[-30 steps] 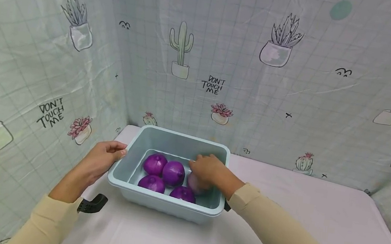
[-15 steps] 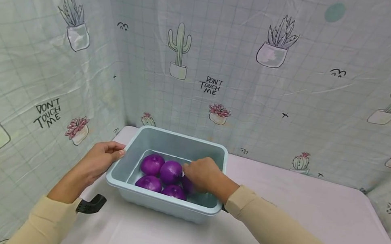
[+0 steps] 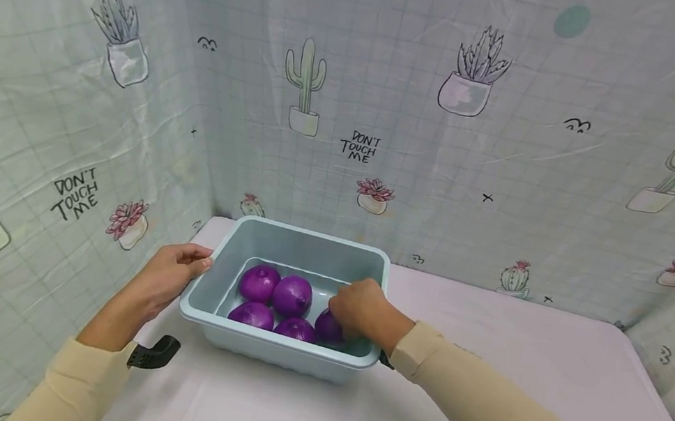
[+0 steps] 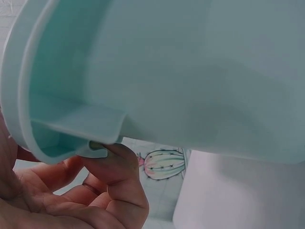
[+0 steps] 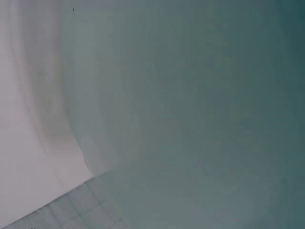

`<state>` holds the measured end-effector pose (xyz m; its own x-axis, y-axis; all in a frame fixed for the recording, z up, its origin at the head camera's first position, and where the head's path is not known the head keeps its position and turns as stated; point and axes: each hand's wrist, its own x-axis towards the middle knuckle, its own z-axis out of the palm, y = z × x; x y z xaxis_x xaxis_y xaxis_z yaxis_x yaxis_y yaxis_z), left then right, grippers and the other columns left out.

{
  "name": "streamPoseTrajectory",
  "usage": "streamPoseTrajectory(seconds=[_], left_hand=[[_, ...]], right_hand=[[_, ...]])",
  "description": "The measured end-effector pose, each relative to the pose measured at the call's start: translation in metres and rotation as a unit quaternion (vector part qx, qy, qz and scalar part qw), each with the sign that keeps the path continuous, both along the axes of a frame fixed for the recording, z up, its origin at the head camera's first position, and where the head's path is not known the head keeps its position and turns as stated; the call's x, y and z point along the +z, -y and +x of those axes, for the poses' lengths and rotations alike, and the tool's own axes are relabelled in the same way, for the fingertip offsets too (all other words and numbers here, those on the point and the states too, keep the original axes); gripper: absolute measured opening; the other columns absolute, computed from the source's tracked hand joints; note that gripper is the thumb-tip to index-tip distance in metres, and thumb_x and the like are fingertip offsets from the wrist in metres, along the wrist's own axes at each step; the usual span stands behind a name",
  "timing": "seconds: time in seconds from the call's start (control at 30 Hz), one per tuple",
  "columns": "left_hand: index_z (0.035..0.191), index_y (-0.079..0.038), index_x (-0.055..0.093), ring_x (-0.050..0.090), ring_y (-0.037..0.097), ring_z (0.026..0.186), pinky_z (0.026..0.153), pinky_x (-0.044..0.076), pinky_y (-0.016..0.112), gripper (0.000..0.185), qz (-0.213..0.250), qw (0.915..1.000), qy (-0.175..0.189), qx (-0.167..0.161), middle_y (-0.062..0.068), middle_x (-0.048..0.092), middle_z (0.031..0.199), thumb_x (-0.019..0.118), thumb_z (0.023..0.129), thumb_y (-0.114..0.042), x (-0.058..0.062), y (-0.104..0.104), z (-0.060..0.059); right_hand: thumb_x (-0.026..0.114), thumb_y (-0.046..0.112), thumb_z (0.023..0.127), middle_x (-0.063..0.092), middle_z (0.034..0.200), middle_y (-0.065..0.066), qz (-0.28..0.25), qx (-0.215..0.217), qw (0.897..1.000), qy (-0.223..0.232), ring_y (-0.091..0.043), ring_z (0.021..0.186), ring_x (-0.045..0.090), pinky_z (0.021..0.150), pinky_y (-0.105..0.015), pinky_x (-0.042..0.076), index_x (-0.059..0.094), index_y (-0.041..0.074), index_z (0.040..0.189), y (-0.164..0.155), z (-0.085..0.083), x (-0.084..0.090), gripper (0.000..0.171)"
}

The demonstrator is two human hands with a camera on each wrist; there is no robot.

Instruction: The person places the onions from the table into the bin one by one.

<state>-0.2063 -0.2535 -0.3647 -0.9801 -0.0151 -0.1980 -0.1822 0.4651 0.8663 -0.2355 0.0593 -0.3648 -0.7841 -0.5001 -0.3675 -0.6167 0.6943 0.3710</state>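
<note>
light blue rectangular plastic tub (image 3: 281, 358) sits on white counter (image 3: 479, 396) near the cactus-print curtain corner. left hand (image 3: 167, 277) grip curls on tub's left rim. right hand (image 3: 363, 310) inside tub, grip closed around a round purple onion (image 3: 328, 327); four more purple onions (image 3: 276, 294) beside it.

A pale pink cloth is covering the bench (image 3: 545, 376). A wrinkled plastic curtain (image 3: 508, 161), printed with a grid, potted cacti and "DON'T TOUCH ME", is enclosing it behind and along both sides, reflecting even light.
</note>
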Motion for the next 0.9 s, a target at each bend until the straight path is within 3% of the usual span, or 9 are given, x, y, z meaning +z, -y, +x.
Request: streamPoseTrajectory(seconds=[0.17,0.27,0.33,0.4,0.47,0.57,0.67,0.77,0.9], left_hand=[[0.144,0.007,0.051,0.06,0.034,0.119,0.099,0.056,0.041,0.044,0.0,1.0,-0.001,-0.005,0.028,0.058,0.139,0.05,0.11,-0.02,0.0,0.0,-0.002],[0.144,0.008,0.052,0.06,0.033,0.118,0.097,0.056,0.038,0.043,-0.002,1.0,-0.003,-0.008,0.027,0.059,0.138,0.051,0.11,-0.02,0.0,0.001,-0.003],[0.143,0.008,0.052,0.06,0.032,0.118,0.095,0.055,0.035,0.043,-0.003,0.9999,-0.005,-0.009,0.027,0.059,0.137,0.051,0.11,-0.02,-0.001,0.0,-0.004],[0.144,0.007,0.052,0.06,0.032,0.118,0.094,0.055,0.034,0.043,0.001,1.0,-0.002,-0.008,0.027,0.059,0.138,0.051,0.11,-0.02,-0.002,0.0,-0.004],[0.145,0.007,0.051,0.06,0.032,0.119,0.096,0.057,0.036,0.044,0.007,0.9999,0.002,-0.008,0.027,0.058,0.14,0.05,0.11,-0.021,-0.004,-0.001,-0.002],[0.146,0.005,0.05,0.061,0.033,0.12,0.099,0.057,0.041,0.045,0.01,0.9999,0.008,-0.005,0.028,0.057,0.142,0.05,0.111,-0.022,-0.006,-0.001,0.001],[0.146,0.005,0.05,0.061,0.033,0.119,0.098,0.058,0.039,0.045,0.002,1.0,0.005,-0.004,0.028,0.057,0.142,0.05,0.111,-0.022,-0.006,0.002,0.003],[0.145,0.006,0.051,0.061,0.033,0.117,0.093,0.057,0.034,0.044,-0.009,1.0,-0.001,-0.001,0.028,0.058,0.14,0.05,0.11,-0.021,-0.004,0.004,0.003],[0.144,0.008,0.052,0.06,0.035,0.118,0.096,0.056,0.039,0.043,-0.031,0.9995,-0.008,-0.004,0.029,0.058,0.138,0.05,0.11,-0.019,-0.002,0.004,0.001]], right_hand=[[0.08,0.041,0.085,0.076,0.095,0.005,0.031,-0.007,0.999,-0.02,-0.014,0.077,0.058,0.083,-0.035,0.046,0.077,0.024,0.102,-0.001,-0.001,-0.004,0.025],[0.079,0.041,0.086,0.076,0.102,0.004,0.02,-0.017,0.999,-0.033,-0.017,0.087,0.061,0.088,-0.037,0.044,0.077,0.024,0.107,-0.003,-0.004,-0.001,0.027],[0.078,0.036,0.088,0.076,0.107,0.002,-0.016,-0.022,0.999,-0.031,-0.019,0.096,0.063,0.093,-0.041,0.045,0.077,0.023,0.109,-0.007,-0.005,0.006,0.025],[0.074,0.028,0.09,0.076,0.113,-0.001,-0.089,-0.026,0.995,-0.023,-0.022,0.105,0.064,0.098,-0.045,0.046,0.076,0.02,0.115,-0.017,-0.003,0.017,0.027],[0.07,0.021,0.092,0.074,0.121,-0.004,-0.179,-0.029,0.983,-0.011,-0.025,0.115,0.064,0.103,-0.051,0.047,0.074,0.016,0.123,-0.032,0.004,0.032,0.031],[0.067,0.015,0.094,0.072,0.129,-0.006,-0.308,-0.029,0.951,-0.007,-0.029,0.123,0.063,0.107,-0.056,0.047,0.068,0.012,0.133,-0.062,0.022,0.05,0.039],[0.071,0.019,0.095,0.07,0.135,-0.006,-0.373,-0.037,0.926,-0.039,-0.032,0.129,0.061,0.111,-0.059,0.042,0.065,0.013,0.137,-0.094,0.044,0.056,0.042],[0.073,0.027,0.096,0.067,0.14,-0.006,-0.388,-0.053,0.917,-0.078,-0.034,0.135,0.056,0.114,-0.061,0.034,0.061,0.014,0.141,-0.123,0.059,0.051,0.048],[0.073,0.038,0.097,0.061,0.145,-0.01,-0.382,-0.083,0.915,-0.1,-0.036,0.138,0.049,0.114,-0.066,0.029,0.056,0.014,0.146,-0.148,0.07,0.038,0.058]])
